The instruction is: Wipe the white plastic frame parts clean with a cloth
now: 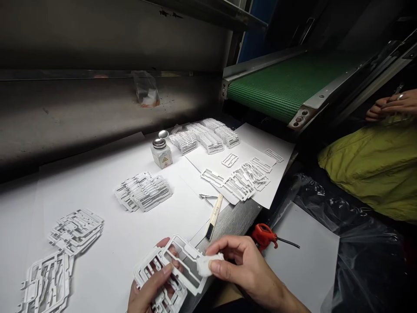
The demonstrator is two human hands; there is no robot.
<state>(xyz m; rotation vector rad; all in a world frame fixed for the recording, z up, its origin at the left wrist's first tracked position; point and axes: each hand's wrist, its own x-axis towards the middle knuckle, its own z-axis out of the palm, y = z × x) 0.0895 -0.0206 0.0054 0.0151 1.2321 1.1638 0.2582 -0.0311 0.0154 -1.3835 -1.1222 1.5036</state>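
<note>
Left hand (148, 289) grips one white plastic frame (177, 267); right hand (243, 265) pinches one white wipe (205, 264) against it; one red tool (264, 236) just beyond.

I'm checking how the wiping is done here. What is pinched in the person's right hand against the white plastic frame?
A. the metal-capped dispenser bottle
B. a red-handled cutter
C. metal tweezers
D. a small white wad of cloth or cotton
D: the right hand pinches a small white wad against the white plastic frame that the left hand holds.
</note>
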